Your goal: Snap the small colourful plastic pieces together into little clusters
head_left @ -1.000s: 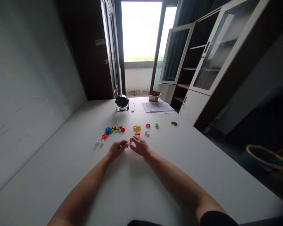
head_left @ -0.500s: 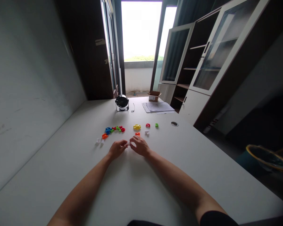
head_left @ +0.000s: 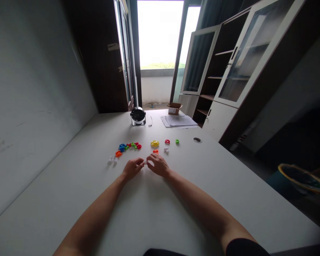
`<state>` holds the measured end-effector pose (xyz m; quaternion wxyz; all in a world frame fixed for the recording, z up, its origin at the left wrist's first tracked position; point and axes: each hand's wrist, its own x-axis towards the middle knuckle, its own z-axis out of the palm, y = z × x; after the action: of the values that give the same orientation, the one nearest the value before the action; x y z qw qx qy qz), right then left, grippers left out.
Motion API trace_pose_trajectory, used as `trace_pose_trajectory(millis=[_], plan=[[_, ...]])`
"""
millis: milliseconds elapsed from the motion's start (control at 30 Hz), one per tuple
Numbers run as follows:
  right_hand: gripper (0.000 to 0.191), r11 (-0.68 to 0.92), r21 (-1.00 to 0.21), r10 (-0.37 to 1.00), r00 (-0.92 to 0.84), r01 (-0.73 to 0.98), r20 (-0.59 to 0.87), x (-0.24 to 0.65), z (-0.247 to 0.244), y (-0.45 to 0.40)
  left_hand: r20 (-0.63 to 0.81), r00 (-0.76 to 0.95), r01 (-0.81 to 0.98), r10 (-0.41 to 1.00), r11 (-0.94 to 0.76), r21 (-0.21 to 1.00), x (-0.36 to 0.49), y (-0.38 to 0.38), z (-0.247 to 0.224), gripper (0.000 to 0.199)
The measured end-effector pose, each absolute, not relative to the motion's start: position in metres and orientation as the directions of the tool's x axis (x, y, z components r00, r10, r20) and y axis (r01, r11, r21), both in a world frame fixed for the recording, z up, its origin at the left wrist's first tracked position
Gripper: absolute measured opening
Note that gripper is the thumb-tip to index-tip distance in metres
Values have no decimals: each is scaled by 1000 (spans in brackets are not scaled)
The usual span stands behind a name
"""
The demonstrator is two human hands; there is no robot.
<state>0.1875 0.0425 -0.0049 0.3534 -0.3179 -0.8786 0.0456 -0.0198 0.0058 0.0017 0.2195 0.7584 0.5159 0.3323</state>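
Observation:
My left hand [head_left: 133, 167] and my right hand [head_left: 158, 165] meet over the table, both with fingers pinched on a small white plastic piece [head_left: 145, 162]. Fingertips cover most of that piece. Just beyond my right hand lies an orange piece [head_left: 155, 152], with a white piece [head_left: 166, 150] to its right. Farther back are a yellow piece [head_left: 155, 143], a red piece [head_left: 167, 142] and a green piece [head_left: 177, 141]. Beyond my left hand sit blue pieces [head_left: 122, 147], an orange piece [head_left: 118, 154], several red and green ones, and white pieces [head_left: 115, 160].
A small black round fan [head_left: 138, 116] on a stand is at the table's back, beside a thin cord [head_left: 150, 122]. Papers [head_left: 180, 121] and an open cardboard box [head_left: 174, 108] lie at the back right. A cable hole [head_left: 197, 140] is set into the white table [head_left: 154, 209].

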Motion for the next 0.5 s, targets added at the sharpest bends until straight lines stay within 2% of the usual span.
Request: trace_pose_trajectory(millis=[500], plan=[[6,789,-318,601,-551,526,579,188,-6,43,285,246,638,926,-376,672,-20,6,2,20]])
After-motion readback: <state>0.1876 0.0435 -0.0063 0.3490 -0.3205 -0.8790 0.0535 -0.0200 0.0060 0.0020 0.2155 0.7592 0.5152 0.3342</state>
